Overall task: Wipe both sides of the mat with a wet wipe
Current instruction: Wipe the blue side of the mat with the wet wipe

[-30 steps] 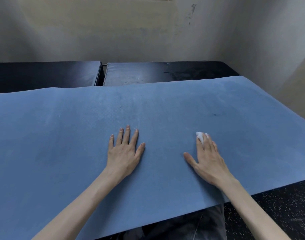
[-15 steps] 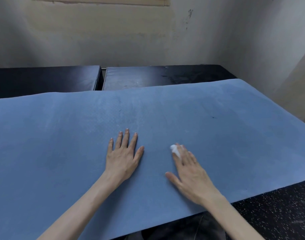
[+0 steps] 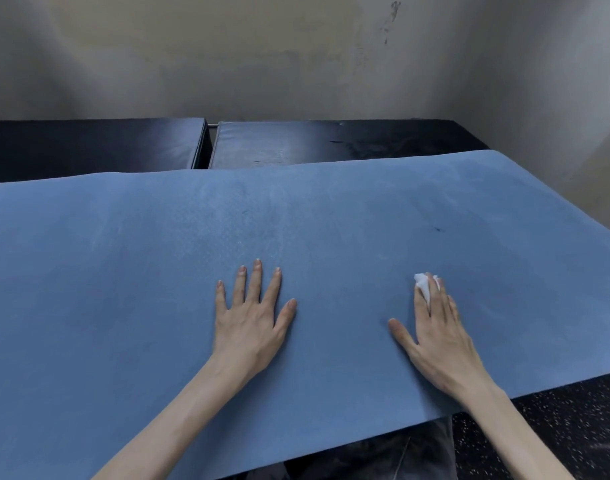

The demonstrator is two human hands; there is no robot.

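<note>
Across the middle of the frame lies the blue mat (image 3: pixel 158 271), spread flat with its near edge hanging over the person's lap at the bottom. At lower centre the left hand (image 3: pixel 251 323) rests palm down on it, fingers straight and spread, grip released. At lower right the right hand (image 3: pixel 435 337) presses a small white wipe (image 3: pixel 424 285) to the mat under straight fingers; the wipe seems threaded between two of them, though that is hard to make out. A dark speck (image 3: pixel 437 229) sits at upper right. The wad is small, so strokes could leave strips untouched, and the unsupported near edge may buckle if pushed hard. The underside is probably not yet wiped.
</note>
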